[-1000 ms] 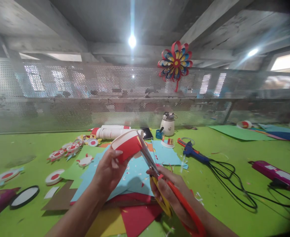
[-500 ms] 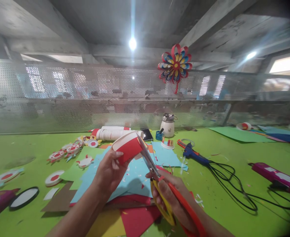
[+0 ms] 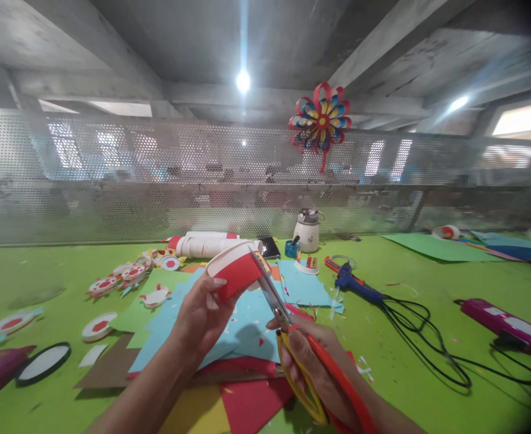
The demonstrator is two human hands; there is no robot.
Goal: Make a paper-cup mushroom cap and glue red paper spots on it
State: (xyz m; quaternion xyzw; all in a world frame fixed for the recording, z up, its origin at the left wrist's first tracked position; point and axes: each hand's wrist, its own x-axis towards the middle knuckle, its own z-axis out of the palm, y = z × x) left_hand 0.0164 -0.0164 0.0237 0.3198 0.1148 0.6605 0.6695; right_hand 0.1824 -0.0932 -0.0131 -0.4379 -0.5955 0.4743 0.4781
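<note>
My left hand [image 3: 204, 310] is closed on a paper cup [image 3: 238, 274], white with a red band, tilted on its side above a pile of light blue paper [image 3: 242, 334]. In my right hand [image 3: 319, 355] is a pair of scissors [image 3: 272, 295] with one yellow and one red handle. Their blades lie against the cup's right edge, slightly apart. Small paper scraps are scattered over the blue sheets. Red and yellow sheets [image 3: 256, 404] show under the pile.
Round paper-cup pieces [image 3: 134, 272] with red dots lie to the left, near a black-rimmed disc [image 3: 43, 363]. A blue glue gun [image 3: 355, 283] with a looping black cord sits right, beside a purple device [image 3: 504, 322]. White rolled cups [image 3: 206, 245] and a bottle [image 3: 307, 229] stand behind.
The scissors' handles have spread a little and my right hand has shifted slightly. The cup has moved a touch to the right in my left hand.
</note>
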